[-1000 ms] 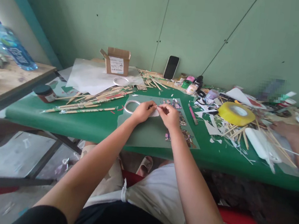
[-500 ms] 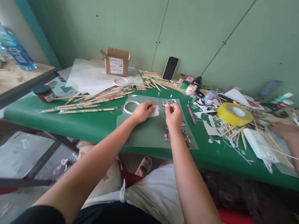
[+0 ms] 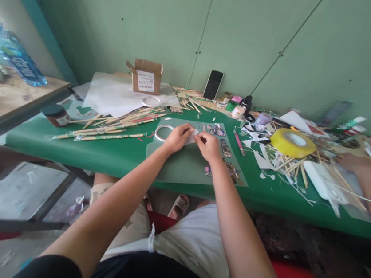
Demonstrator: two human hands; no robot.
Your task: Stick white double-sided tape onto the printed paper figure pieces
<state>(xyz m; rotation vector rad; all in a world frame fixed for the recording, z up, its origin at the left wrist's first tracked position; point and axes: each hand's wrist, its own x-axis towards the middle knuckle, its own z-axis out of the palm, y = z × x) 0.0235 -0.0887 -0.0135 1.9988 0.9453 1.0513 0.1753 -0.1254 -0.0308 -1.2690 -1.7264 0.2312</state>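
Between my hands is a small white piece of paper, above a translucent sheet on the green table. My left hand pinches its left side. The fingers of my right hand are closed at its right edge; the fingertips partly cover it. Beside my left hand lies a narrow white tape roll. Printed picture cutouts lie on the sheet to the right of my right hand, some partly behind my wrist.
Wrapped wooden sticks and a dark jar lie left. A carton and a phone stand at the back. Rightward are a pink pen-like tool, yellow tape, a white glue gun and another person's hand.
My right hand has moved left and slightly down from over the cutouts to the edge of the white paper, uncovering several cutouts. My left hand stays on the paper.
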